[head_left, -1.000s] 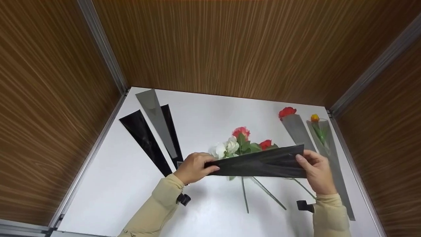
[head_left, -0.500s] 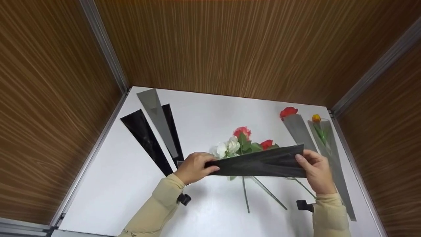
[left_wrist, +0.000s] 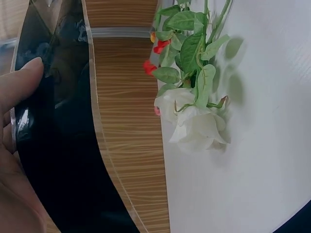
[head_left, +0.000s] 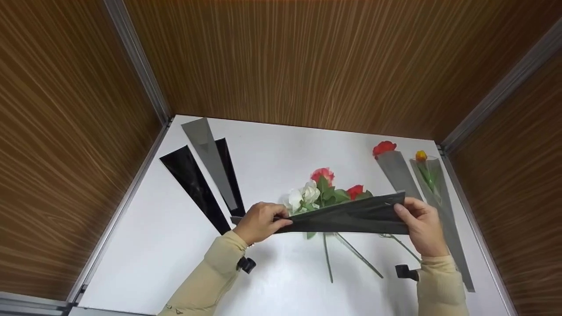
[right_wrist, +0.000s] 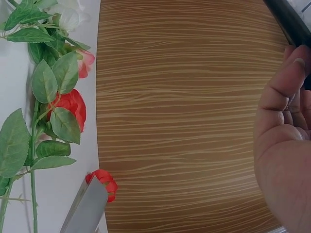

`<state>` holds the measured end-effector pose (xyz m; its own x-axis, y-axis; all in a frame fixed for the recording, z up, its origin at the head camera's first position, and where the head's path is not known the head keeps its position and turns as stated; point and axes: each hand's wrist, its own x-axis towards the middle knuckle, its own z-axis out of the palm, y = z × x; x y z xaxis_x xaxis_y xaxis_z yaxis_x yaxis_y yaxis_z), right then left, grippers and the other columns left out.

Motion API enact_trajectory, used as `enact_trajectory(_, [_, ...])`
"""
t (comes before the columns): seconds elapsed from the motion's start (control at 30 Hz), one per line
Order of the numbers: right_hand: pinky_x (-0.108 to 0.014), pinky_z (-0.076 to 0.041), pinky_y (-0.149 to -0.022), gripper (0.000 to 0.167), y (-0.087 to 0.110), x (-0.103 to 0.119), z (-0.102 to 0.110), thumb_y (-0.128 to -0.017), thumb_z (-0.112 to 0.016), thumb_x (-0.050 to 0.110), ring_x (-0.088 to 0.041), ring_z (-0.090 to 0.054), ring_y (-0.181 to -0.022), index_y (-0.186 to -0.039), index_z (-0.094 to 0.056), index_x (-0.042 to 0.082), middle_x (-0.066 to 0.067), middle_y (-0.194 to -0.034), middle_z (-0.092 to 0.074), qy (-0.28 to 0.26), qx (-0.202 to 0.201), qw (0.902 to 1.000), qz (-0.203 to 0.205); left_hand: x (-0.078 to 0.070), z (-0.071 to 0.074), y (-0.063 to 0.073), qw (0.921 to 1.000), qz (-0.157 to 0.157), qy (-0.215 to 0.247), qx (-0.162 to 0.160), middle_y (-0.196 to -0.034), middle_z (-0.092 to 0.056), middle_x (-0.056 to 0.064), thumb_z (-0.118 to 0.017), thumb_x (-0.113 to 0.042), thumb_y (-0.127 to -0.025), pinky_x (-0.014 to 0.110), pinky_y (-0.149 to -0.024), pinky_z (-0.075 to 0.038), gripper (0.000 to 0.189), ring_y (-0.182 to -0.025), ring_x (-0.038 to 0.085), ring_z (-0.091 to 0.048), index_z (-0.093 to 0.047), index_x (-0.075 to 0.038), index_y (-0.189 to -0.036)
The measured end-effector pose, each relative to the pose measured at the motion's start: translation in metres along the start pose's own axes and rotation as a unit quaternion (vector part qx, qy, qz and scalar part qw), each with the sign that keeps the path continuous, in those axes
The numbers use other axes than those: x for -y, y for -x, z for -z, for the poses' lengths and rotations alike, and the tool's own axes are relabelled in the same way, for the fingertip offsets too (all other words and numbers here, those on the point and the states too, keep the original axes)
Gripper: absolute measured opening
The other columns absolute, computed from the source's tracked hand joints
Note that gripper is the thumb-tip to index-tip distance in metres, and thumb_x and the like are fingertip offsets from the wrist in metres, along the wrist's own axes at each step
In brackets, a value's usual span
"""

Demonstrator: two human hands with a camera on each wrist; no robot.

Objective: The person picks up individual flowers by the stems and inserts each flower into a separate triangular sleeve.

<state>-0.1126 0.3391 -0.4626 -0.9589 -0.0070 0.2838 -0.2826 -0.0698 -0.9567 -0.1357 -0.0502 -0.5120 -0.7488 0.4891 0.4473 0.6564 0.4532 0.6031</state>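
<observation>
A black flower sleeve (head_left: 347, 219), long and tapered, is held sideways above the table by both hands. Its narrow part is pinched between thumb and fingers of my left hand (head_left: 261, 223). At the wide end on the right, my right hand (head_left: 422, 226) grips the edge, thumb on the near face. In the left wrist view the glossy sleeve (left_wrist: 63, 126) passes by the thumb. Behind and below it lie loose flowers: white roses (head_left: 303, 196), a pink rose (head_left: 322, 175) and a red rose (head_left: 355, 191). The sleeve hides part of their leaves and stems.
On the left lie more sleeves: a black one (head_left: 193, 186), a grey one (head_left: 210, 160) and another black one (head_left: 229, 171). On the right are a sleeved red flower (head_left: 384, 148) and a sleeved yellow-orange tulip (head_left: 421, 156). Wood-grain panels (head_left: 281, 61) wall the white table (head_left: 131, 263).
The held sleeve has tilted slightly, and its narrow tip now shows to the left of my left hand. Both hands stay in nearly the same place with their hold kept.
</observation>
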Motion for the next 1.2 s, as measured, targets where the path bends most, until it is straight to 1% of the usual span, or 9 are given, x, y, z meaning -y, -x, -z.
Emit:
enact_trajectory(0.27, [-0.025, -0.053, -0.059, 0.013, 0.001, 0.003, -0.002, -0.089, -0.061, -0.009, -0.016, -0.065, -0.07, -0.098, -0.061, -0.019, -0.012, -0.082, -0.068, 0.043, -0.015, 0.9989, 0.012, 0.003, -0.002, 0.0, 0.9997, -0.02, -0.011, 0.01, -0.073, -0.064, -0.008, -0.072, -0.026, -0.088, 0.025, -0.063, -0.047, 0.014, -0.062, 0.002, -0.051, -0.07, -0.015, -0.08])
enact_trajectory(0.53, [-0.021, -0.048, -0.058, 0.01, -0.005, 0.007, 0.0, -0.087, -0.066, -0.006, -0.012, -0.061, -0.066, -0.09, -0.064, -0.015, -0.01, -0.076, -0.067, 0.12, -0.033, 0.9921, 0.016, 0.004, 0.004, -0.005, 0.9987, -0.049, -0.011, -0.005, -0.082, -0.069, -0.005, -0.065, -0.026, -0.093, 0.028, -0.069, -0.051, 0.017, -0.073, 0.006, -0.062, -0.074, -0.013, -0.087])
enact_trajectory(0.63, [-0.021, -0.047, -0.056, 0.01, -0.004, 0.009, 0.001, -0.087, -0.066, -0.006, -0.012, -0.059, -0.064, -0.088, -0.063, -0.016, -0.009, -0.073, -0.065, 0.113, -0.039, 0.9928, 0.013, 0.005, 0.005, -0.009, 0.9988, -0.048, -0.009, 0.006, -0.087, -0.069, -0.004, -0.063, -0.028, -0.094, 0.029, -0.074, -0.051, 0.019, -0.079, 0.007, -0.062, -0.074, -0.013, -0.09])
enact_trajectory(0.73, [-0.021, -0.047, -0.056, 0.013, -0.004, 0.012, -0.001, -0.087, -0.066, -0.006, -0.012, -0.057, -0.064, -0.088, -0.062, -0.018, -0.011, -0.072, -0.064, 0.09, -0.048, 0.9948, 0.012, 0.003, 0.002, -0.014, 0.999, -0.04, -0.015, 0.011, -0.099, -0.069, -0.003, -0.063, -0.034, -0.094, 0.031, -0.084, -0.049, 0.025, -0.091, 0.01, -0.062, -0.073, -0.013, -0.104])
enact_trajectory(0.8, [-0.022, -0.048, -0.056, 0.014, -0.004, 0.014, -0.004, -0.087, -0.066, -0.005, -0.013, -0.058, -0.064, -0.089, -0.062, -0.018, -0.012, -0.073, -0.064, 0.08, -0.056, 0.9952, 0.009, -0.001, -0.002, -0.019, 0.9989, -0.038, -0.025, 0.008, -0.108, -0.069, 0.0, -0.066, -0.04, -0.091, 0.034, -0.09, -0.047, 0.038, -0.102, 0.013, -0.062, -0.069, -0.011, -0.115])
enact_trajectory(0.9, [-0.021, -0.05, -0.057, 0.015, -0.005, 0.016, -0.01, -0.088, -0.066, -0.004, -0.012, -0.06, -0.065, -0.091, -0.062, -0.018, -0.012, -0.076, -0.065, 0.076, -0.053, 0.9956, 0.013, -0.011, -0.01, -0.029, 0.9983, -0.044, -0.038, -0.009, -0.114, -0.067, 0.001, -0.073, -0.047, -0.083, 0.036, -0.093, -0.045, 0.055, -0.105, 0.015, -0.061, -0.063, -0.011, -0.123])
enact_trajectory(1.0, [-0.023, -0.052, -0.057, 0.014, -0.006, 0.016, -0.017, -0.088, -0.066, -0.002, -0.013, -0.062, -0.066, -0.09, -0.062, -0.016, -0.01, -0.076, -0.066, 0.075, -0.04, 0.9963, 0.01, -0.021, -0.017, -0.039, 0.9973, -0.053, -0.038, -0.033, -0.109, -0.068, 0.0, -0.078, -0.044, -0.078, 0.035, -0.09, -0.047, 0.053, -0.101, 0.015, -0.062, -0.065, -0.01, -0.116])
enact_trajectory(1.1, [-0.023, -0.051, -0.056, 0.013, -0.006, 0.015, -0.021, -0.089, -0.066, -0.001, -0.012, -0.061, -0.066, -0.09, -0.063, -0.014, -0.008, -0.076, -0.066, 0.085, -0.025, 0.9961, 0.01, -0.029, -0.021, -0.045, 0.9962, -0.057, -0.021, -0.062, -0.092, -0.069, -0.003, -0.079, -0.034, -0.079, 0.031, -0.076, -0.05, 0.031, -0.083, 0.012, -0.064, -0.069, -0.011, -0.097])
enact_trajectory(1.2, [-0.022, -0.049, -0.056, 0.012, -0.006, 0.014, -0.02, -0.089, -0.066, -0.002, -0.011, -0.06, -0.066, -0.089, -0.062, -0.014, -0.007, -0.077, -0.066, 0.097, -0.009, 0.9951, 0.017, -0.031, -0.021, -0.046, 0.9949, -0.06, 0.006, -0.081, -0.077, -0.068, -0.005, -0.079, -0.024, -0.08, 0.029, -0.064, -0.049, 0.015, -0.068, 0.008, -0.06, -0.071, -0.012, -0.082])
